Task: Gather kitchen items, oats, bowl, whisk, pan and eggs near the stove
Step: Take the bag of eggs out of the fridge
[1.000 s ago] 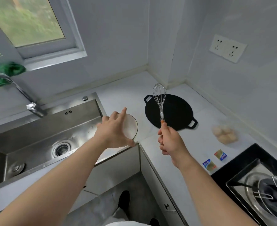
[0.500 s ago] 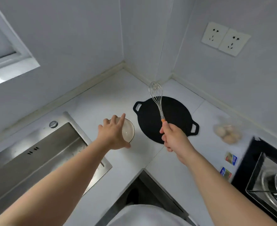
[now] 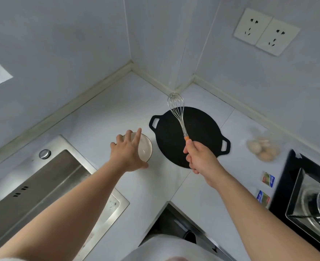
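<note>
Shifted away from the sink (image 3: 42, 185) toward the counter corner within 1 second: bowl (image 3: 146, 147), now just left of the pan (image 3: 202, 129), held at the rim by the left hand (image 3: 127, 153), fingers draped over the top. Cannot tell whether set down or just above the counter. Right hand (image 3: 200, 159) wrapped firmly round the whisk (image 3: 178, 110) handle, wires up, over the pan. Eggs (image 3: 262, 149) and 2 small packets (image 3: 267, 178), likely oats, already beside the stove (image 3: 315, 204). Probably only bowl and whisk left to place.

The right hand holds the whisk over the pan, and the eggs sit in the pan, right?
No: the head view shows the eggs on the counter beside the pan, not in it. The right hand does hold the whisk over it.
</note>
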`<state>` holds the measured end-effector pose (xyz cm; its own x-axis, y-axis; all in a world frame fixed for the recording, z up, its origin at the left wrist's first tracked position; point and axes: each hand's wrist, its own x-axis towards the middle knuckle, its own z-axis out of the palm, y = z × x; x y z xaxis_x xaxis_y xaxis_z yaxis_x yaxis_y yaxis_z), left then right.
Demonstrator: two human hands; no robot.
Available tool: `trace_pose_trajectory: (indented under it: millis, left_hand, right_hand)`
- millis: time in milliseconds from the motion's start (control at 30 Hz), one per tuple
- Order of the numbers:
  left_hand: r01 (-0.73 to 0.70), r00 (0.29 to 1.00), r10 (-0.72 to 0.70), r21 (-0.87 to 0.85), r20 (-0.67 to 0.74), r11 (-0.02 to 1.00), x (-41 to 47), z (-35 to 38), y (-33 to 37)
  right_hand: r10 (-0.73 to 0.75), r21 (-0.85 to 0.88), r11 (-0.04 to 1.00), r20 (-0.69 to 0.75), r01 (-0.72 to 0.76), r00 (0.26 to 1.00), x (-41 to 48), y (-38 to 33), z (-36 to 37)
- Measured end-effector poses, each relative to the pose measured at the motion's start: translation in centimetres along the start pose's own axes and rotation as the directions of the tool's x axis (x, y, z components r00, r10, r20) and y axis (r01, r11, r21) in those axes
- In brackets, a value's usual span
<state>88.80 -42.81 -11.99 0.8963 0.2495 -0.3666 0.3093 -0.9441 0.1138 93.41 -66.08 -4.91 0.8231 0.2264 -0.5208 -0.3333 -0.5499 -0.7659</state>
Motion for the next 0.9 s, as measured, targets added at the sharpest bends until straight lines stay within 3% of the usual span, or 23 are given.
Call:
trace_pose_trajectory:
  millis: [200, 333, 500, 900]
  left_hand:
    - [0.000, 1.000, 0.001, -0.074, 0.019, 0.997, -0.4, -0.1, -0.9]
    - [0.066, 0.998, -0.066, -0.268, 0.010, 0.961, -2.3, -1.0, -3.3]
    - [0.081, 0.994, -0.098, -0.276, -0.048, 0.958, -5.7, -1.2, -6.2]
    - [0.055, 0.989, -0.106, -0.414, -0.102, 0.909, -8.4, 0.1, -5.5]
  right_hand:
    - [-0.039, -0.055, 0.998, 0.026, 0.041, 0.999, 0.9, -0.5, 0.7]
    - [-0.108, -0.291, 0.947, 0.109, 0.136, 0.988, 1.3, -0.8, 1.5]
    - [-0.059, -0.534, 0.829, 0.211, 0.166, 0.976, 1.7, -0.8, 2.8]
    - [0.032, -0.697, 0.688, 0.309, 0.204, 0.950, 2.1, -0.8, 6.4]
